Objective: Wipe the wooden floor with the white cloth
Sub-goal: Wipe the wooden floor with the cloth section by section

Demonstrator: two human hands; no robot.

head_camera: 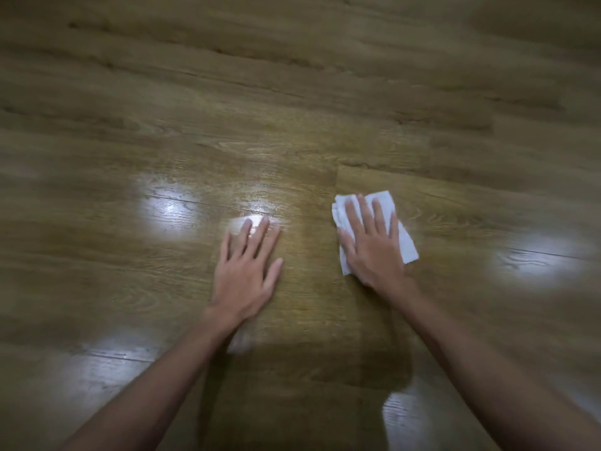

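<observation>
The brown wooden floor fills the whole view. A folded white cloth lies flat on it, right of centre. My right hand presses down on the cloth with straight, spread fingers and covers most of it. My left hand rests flat on the bare boards a little to the left of the cloth, fingers straight and spread, not touching the cloth.
Bright patches of reflected light shine on the floor at the left and right. A dark shadow lies on the boards between my forearms. The picture is blurred towards its edges.
</observation>
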